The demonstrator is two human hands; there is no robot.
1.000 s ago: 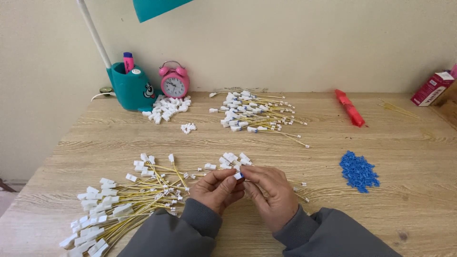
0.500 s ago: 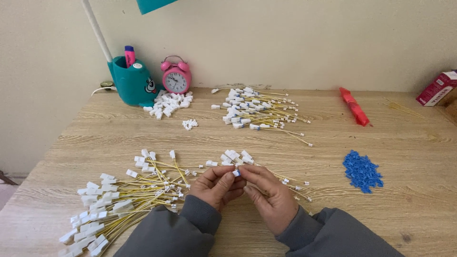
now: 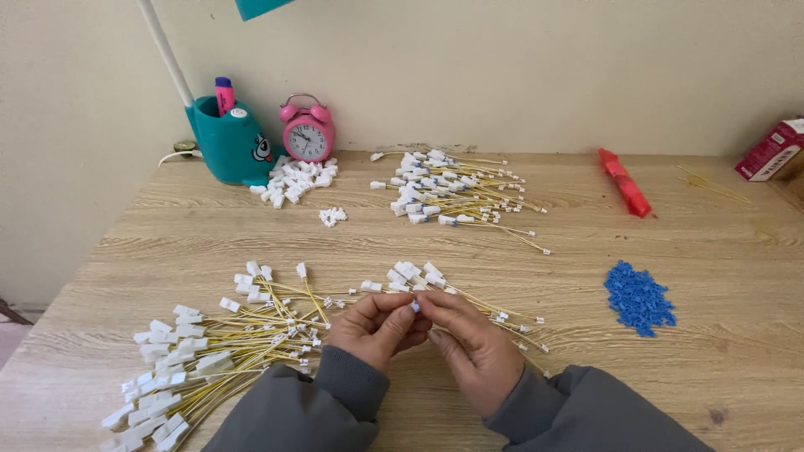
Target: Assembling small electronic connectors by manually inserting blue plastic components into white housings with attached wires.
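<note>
- Head view: both hands are meeting at the near middle of the tabletop (image 3: 586, 243). The left hand (image 3: 375, 328) is curling closed, its fingertips pinching a small white plug (image 3: 414, 307); the right hand (image 3: 476, 345) is closing on the same plug from the other side, thumb and forefinger touching it.
- Head view: whether a blue piece is sitting in that pinch cannot be told; the plug is mostly hidden by the fingertips.
- Head view: yellow wires with white plugs (image 3: 209, 351) are lying in a fanned heap just left of the left hand, and a few more are trailing out from under the right hand.
- Head view: a pile of small blue clips (image 3: 639, 297) is lying to the right, well apart from the hands. A second bundle of finished-looking wires (image 3: 448, 194) and a heap of loose white plugs (image 3: 295, 181) are sitting at the far side, near a pink alarm clock (image 3: 307, 134) and a teal pen holder (image 3: 228, 142). A red stick (image 3: 624, 182) is resting far right.
- Judgement on handling: the plug is tiny, so the work is calling for a fingertip pinch held square, with the wire kept slack and clear of the heap to avoid snagging neighbours.
</note>
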